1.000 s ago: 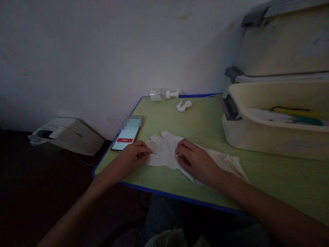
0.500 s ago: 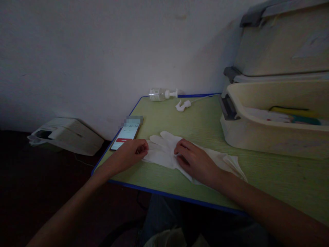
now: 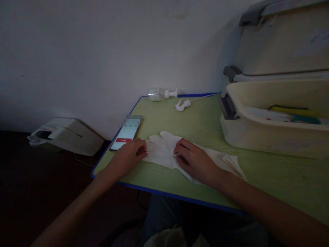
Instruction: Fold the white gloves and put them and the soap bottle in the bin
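A white glove (image 3: 164,149) lies flat on the green table (image 3: 195,127), fingers pointing left and away from me. My left hand (image 3: 130,157) rests at the glove's near-left edge with its fingers curled in a pinch on the glove's thumb side. Over the glove's palm lies my right hand (image 3: 196,161), fingers bent and pressing down on it. The cuff end of the glove (image 3: 231,164) spreads out to the right of my right wrist.
A phone (image 3: 125,133) with a lit screen lies near the table's left edge. A pump bottle (image 3: 160,93) and a white sprayer head (image 3: 183,105) lie at the back. A large cream open case (image 3: 275,116) fills the right side. A pale box (image 3: 66,135) sits on the floor at left.
My left hand has drawn back slightly to the left along the glove's edge. My right hand stays pressed on the glove.
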### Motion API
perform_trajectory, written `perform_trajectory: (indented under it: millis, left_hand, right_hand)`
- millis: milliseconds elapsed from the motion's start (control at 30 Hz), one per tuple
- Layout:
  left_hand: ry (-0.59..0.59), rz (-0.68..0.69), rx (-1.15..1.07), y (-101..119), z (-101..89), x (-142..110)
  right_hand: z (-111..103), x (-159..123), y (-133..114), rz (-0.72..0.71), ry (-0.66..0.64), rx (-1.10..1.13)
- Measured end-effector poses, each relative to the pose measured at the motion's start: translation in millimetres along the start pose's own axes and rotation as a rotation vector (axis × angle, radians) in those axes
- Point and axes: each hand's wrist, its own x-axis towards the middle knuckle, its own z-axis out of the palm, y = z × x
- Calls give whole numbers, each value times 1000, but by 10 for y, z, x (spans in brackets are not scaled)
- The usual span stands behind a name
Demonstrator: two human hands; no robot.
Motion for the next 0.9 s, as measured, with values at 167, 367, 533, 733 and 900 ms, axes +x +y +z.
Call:
perform_trajectory:
  millis: [167,367,533,733,900]
  left_hand:
    - [74,29,-13,-32,40,-47]
    - [-4,11,17,-20,-56,-13]
    - [74,25,74,14,-115,119]
    - [89,52,44,45,-114,235]
    - [100,39,-39,19,-111,302]
  right_hand:
    - [-2,2,-6,8,-5,-11]
    - [1,3,-1,13,-18,-7]
    - [-5,1,-3,5,-2,-4]
    - [-10,1,-15,11,-2,11]
    - [-6,7,-10,4,-11,-2]
